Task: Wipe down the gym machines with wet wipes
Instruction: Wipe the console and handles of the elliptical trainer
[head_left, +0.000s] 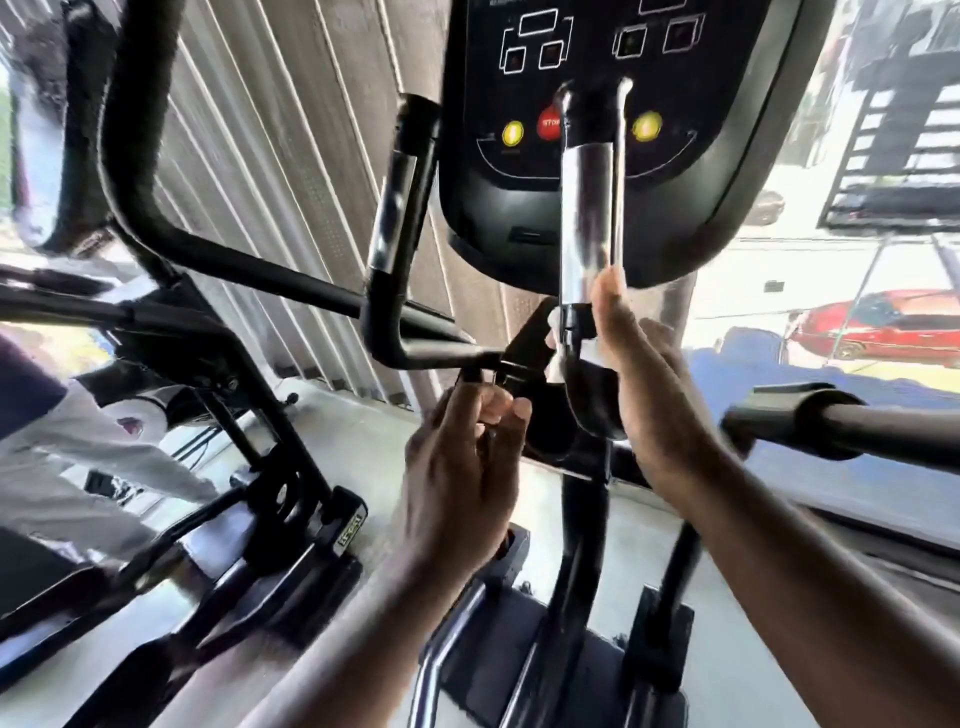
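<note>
I stand at a black exercise machine whose console (587, 78) has a red stop button and two yellow buttons. A handlebar with a chrome sensor section (589, 218) rises in front of the console. My right hand (639, 374) wraps around the black base of this bar, pressing a white wet wipe (561, 338) against it, thumb pointing up along the chrome. My left hand (467, 452) grips the black bracket (524, 353) where the left handlebar (395, 208) joins the machine, fingers curled round it.
A long black padded arm (852, 426) reaches in from the right. Another machine frame (249, 415) stands at the left, and a person's clothing shows at the far left edge. A window at the right looks onto a street with a red car (883, 327).
</note>
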